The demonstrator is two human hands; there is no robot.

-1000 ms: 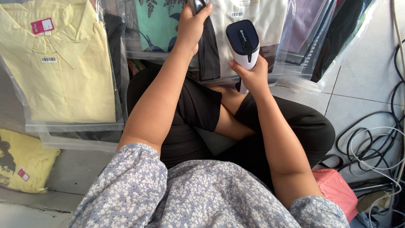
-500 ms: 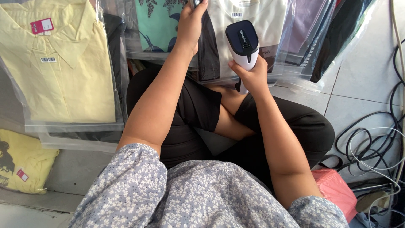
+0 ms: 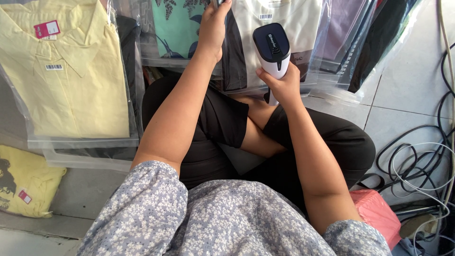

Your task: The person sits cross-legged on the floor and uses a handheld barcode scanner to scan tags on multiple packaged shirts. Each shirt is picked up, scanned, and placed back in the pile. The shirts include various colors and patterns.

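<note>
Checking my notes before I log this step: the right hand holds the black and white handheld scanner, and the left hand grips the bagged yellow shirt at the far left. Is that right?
Not quite. The head view shows the left hand reaching up to the clear-bagged garments straight ahead, beside the bagged green patterned shirt, not the bagged yellow collared shirt, which lies untouched. The right hand does hold the black and white handheld scanner.
</note>
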